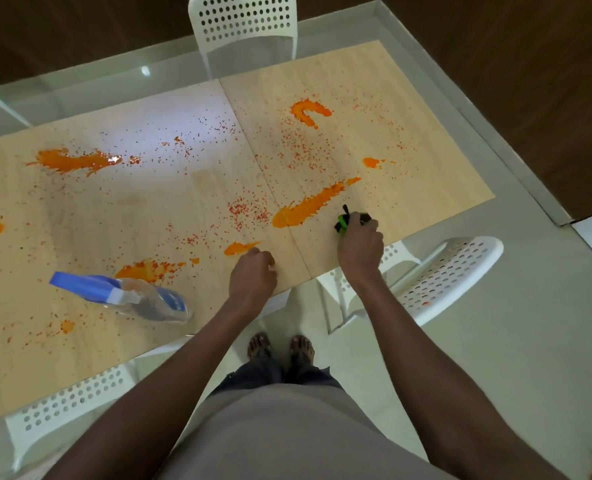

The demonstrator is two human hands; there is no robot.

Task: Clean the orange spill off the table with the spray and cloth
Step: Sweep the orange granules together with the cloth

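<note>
Orange spill (313, 206) lies in several streaks, blobs and fine specks across the light wooden table (190, 188). My right hand (359, 244) grips a small green and black cloth (343, 221) near the table's front edge, just right of a long orange streak. My left hand (253, 273) rests on the front edge with curled fingers, next to a small orange smear (239, 247); it holds nothing that I can see. A clear spray bottle (138, 299) with a blue trigger head lies on its side at the front left.
White perforated chairs stand at the far side (242, 19), at the right front (443, 275) and at the lower left (69, 403). A glass border (79, 88) surrounds the wooden top. My feet (280, 348) stand on pale floor tiles below the table edge.
</note>
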